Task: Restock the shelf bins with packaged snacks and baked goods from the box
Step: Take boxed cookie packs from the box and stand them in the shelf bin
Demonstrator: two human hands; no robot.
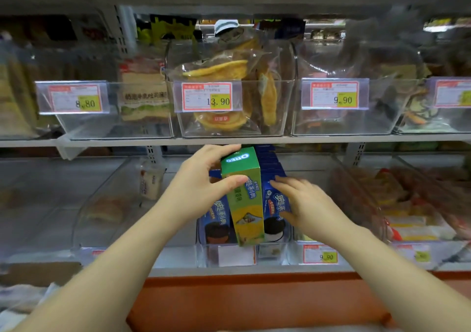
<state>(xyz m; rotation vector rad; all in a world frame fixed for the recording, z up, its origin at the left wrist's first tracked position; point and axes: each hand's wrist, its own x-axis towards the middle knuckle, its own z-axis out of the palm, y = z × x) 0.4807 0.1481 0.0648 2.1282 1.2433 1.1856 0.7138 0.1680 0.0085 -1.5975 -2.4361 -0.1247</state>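
The left hand (204, 178) grips a green biscuit box (244, 196) near its top, with the thumb curled across the front and the fingers wrapped over the far side. The box stands on end and leans a little. Its lower end is down in a clear bin (204, 252) on the lower shelf, between blue biscuit boxes (216, 219) on its left and right. The right hand (303, 201) holds nothing; its fingers are stretched out and rest against the blue box just right of the green one. It is slightly blurred. On the upper shelf (305, 139), the middle bin holds wrapped yellow cakes (219, 70) behind a price tag (206, 97). More bins of wrapped baked goods sit to the left and right.
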